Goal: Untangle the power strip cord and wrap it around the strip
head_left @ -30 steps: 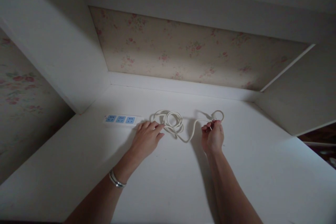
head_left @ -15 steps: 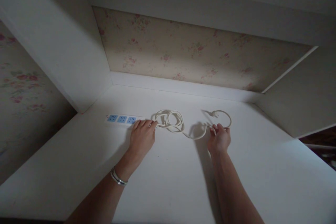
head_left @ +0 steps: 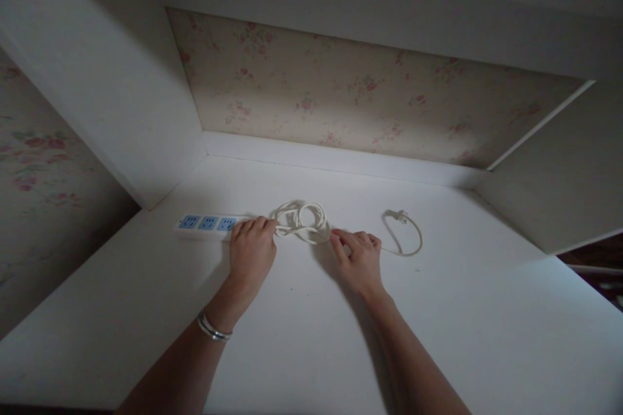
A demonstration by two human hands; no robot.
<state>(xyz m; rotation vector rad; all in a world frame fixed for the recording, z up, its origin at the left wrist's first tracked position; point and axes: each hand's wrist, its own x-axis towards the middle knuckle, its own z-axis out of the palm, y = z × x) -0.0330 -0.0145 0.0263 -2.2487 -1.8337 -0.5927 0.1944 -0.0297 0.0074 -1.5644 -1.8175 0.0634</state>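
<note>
A white power strip with blue sockets lies on the white surface at left. My left hand is closed over its right end, where the cord comes out. The cream cord lies in a loose coil between my two hands. At the coil's right edge, my right hand pinches the cord between thumb and fingers. Beyond that hand the cord curves round to its plug, which rests on the surface at right. My left palm hides part of the strip.
The white surface is bounded by a low back ledge and floral wallpaper. A white upright panel stands at left, another panel at right. A white overhang crosses above.
My right hand has moved left along the cord to the coil. My left hand, the power strip and the coil have shifted left. The cord's plug end now lies in a wider loop.
</note>
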